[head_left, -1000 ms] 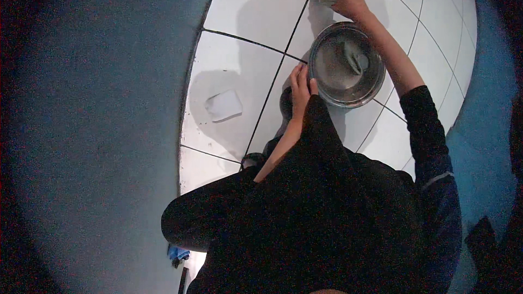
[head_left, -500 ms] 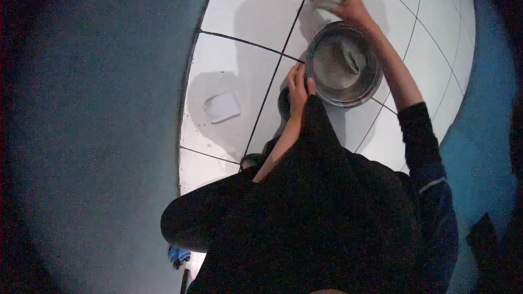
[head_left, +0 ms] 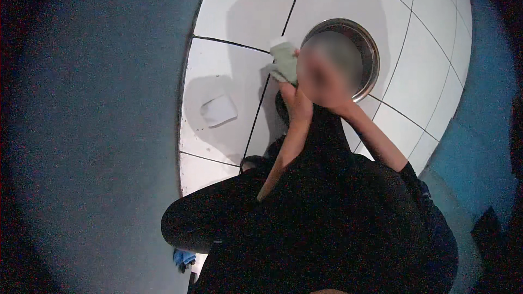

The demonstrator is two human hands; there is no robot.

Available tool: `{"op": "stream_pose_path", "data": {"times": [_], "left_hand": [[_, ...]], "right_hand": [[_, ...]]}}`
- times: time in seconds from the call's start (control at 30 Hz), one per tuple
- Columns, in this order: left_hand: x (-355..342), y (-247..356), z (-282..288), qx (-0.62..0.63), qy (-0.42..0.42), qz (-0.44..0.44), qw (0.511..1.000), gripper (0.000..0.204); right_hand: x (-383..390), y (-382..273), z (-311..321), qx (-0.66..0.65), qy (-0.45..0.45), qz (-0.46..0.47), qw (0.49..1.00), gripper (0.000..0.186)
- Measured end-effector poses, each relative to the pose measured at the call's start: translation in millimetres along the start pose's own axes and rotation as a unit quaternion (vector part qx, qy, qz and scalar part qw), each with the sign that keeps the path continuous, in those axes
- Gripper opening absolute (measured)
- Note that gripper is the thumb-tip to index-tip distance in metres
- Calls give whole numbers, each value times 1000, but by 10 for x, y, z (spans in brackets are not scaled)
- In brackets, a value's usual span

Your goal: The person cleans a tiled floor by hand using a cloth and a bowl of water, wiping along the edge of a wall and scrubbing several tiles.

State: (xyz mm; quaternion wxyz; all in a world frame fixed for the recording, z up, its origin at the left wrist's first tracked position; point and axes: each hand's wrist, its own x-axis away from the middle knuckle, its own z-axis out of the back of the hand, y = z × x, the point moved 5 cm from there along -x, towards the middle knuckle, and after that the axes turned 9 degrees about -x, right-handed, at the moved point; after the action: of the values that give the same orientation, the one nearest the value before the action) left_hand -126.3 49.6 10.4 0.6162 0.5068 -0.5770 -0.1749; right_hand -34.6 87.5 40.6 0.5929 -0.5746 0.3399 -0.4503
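Note:
A pale green and white cloth [head_left: 284,64] is bunched beside the left rim of a round metal basin [head_left: 372,49], just above the floor. My left hand [head_left: 298,102] is closed on the cloth's lower end, close to the basin. From the right, my right hand [head_left: 327,84] reaches across the basin's near left side. Its outline is smeared, but a fingertip shows against the cloth's edge, and the hand appears closed on it. Blur hides most of the basin's inside.
A folded white cloth or paper [head_left: 220,110] lies on the white tiles [head_left: 245,8] to the left. A grey-blue surface [head_left: 109,109] borders the tiles at the left. At lower left is a small blue item [head_left: 184,258]. My dark-clothed leg [head_left: 196,212] is bent at the near side.
My right hand has come from beyond the basin's far rim back toward me and left, bringing the cloth. My left hand has gone from the basin's side to the cloth.

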Motion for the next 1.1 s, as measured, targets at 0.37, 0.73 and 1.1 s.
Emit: {"op": "stream_pose_path", "data": {"times": [0.37, 0.73, 1.1], "left_hand": [[-358, -205, 710, -5, 143, 13, 990, 49], [-401, -24, 890, 8, 146, 25, 989, 45], [-503, -275, 964, -1, 174, 32, 984, 38]], "right_hand": [[-28, 703, 824, 555, 45, -133, 820, 49], [40, 1051, 1187, 55, 223, -174, 957, 27], [164, 694, 803, -589, 135, -279, 746, 34]]}}
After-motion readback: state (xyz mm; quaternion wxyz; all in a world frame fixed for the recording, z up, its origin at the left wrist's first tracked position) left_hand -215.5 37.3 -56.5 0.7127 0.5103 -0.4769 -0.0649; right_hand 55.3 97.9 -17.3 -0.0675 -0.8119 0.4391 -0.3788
